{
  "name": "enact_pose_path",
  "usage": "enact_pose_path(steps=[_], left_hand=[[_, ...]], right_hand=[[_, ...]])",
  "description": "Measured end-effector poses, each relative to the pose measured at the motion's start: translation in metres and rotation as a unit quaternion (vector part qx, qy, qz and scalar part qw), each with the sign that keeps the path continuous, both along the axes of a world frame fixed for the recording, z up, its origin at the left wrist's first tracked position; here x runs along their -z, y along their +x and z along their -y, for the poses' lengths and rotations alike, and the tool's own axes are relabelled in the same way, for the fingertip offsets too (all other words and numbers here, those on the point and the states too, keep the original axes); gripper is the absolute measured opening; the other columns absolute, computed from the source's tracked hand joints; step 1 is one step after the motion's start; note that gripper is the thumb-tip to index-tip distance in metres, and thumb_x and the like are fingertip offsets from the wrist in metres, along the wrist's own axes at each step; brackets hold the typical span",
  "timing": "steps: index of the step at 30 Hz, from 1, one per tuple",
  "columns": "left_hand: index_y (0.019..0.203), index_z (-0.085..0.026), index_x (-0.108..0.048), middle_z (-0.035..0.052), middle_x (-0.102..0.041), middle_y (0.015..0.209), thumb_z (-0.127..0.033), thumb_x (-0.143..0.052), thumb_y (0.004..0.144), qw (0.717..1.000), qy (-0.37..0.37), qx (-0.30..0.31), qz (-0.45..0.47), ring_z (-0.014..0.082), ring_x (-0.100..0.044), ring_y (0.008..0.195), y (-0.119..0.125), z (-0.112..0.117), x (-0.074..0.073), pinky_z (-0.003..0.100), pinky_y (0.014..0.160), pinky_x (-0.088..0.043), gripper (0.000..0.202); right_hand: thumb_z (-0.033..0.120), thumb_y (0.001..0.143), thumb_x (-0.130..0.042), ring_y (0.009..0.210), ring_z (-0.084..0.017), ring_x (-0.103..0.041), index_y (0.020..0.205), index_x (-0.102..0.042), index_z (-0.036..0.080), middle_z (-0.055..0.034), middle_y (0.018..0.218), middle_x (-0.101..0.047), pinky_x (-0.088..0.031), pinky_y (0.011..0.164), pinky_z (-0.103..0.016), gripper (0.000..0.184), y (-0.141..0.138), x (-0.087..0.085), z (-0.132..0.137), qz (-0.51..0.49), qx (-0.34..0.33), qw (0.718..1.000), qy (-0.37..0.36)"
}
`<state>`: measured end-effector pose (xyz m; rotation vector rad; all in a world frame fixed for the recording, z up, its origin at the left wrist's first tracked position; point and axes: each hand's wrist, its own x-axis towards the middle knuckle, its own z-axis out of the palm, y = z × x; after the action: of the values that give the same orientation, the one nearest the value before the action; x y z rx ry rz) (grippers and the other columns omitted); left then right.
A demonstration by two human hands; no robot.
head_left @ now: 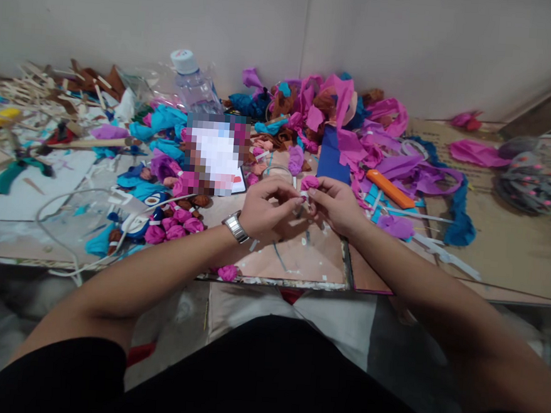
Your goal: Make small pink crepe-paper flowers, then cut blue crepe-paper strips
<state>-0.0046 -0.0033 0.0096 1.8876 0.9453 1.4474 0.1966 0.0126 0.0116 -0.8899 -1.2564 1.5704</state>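
My left hand [268, 211], with a metal watch at the wrist, and my right hand [335, 204] meet over a low board [309, 262]. Both pinch a small pink crepe-paper flower bud [310, 184] between their fingertips. A bit of white tape or stick shows between the fingers. Several finished pink buds [175, 224] lie in a cluster to the left of my left hand. One more pink bud [228, 272] sits at the board's near edge.
Heaps of pink, purple and blue crepe paper [338, 119] cover the back of the board. An orange cutter [390, 189], a water bottle [194, 84], wooden sticks [34, 82], a green-handled tool [16, 169] and a white cable [68, 201] lie around.
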Motion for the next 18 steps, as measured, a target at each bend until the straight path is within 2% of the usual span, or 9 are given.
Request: enact_pose_path(steps=[7, 14, 18], left_hand=[[0.087, -0.023, -0.079, 0.0038, -0.071, 0.088, -0.026, -0.079, 0.087, 1.0, 0.028, -0.01, -0.002, 0.0171, -0.066, 0.083, -0.0002, -0.0026, 0.0027, 0.032, 0.074, -0.054, 0.002], [0.082, -0.022, -0.074, 0.0055, -0.067, 0.099, -0.032, -0.081, 0.084, 0.999, 0.034, -0.01, 0.009, 0.0208, -0.066, 0.095, 0.0014, -0.0042, 0.0019, 0.039, 0.087, -0.056, 0.012], [0.082, -0.022, -0.069, 0.0057, -0.067, 0.099, -0.031, -0.079, 0.086, 0.999, 0.018, -0.003, 0.029, 0.0206, -0.067, 0.094, 0.0023, -0.0038, 0.0042, 0.04, 0.086, -0.057, 0.014]], right_hand=[[0.043, 0.08, -0.087, 0.048, -0.01, -0.058, 0.104, -0.074, 0.019, 0.0044, 0.065, -0.066, -0.048, 0.043, -0.02, 0.036, -0.0001, -0.0007, 0.0004, 0.012, 0.009, 1.0, 0.012], [0.043, 0.082, -0.085, 0.048, -0.012, -0.057, 0.107, -0.074, 0.021, 0.0036, 0.065, -0.066, -0.045, 0.041, -0.022, 0.035, 0.0011, 0.0015, 0.0003, 0.034, 0.007, 0.999, 0.006], [0.043, 0.082, -0.086, 0.049, -0.012, -0.058, 0.106, -0.074, 0.021, 0.0037, 0.064, -0.066, -0.047, 0.043, -0.022, 0.035, 0.0009, 0.0025, 0.0, 0.034, 0.004, 0.999, 0.009]])
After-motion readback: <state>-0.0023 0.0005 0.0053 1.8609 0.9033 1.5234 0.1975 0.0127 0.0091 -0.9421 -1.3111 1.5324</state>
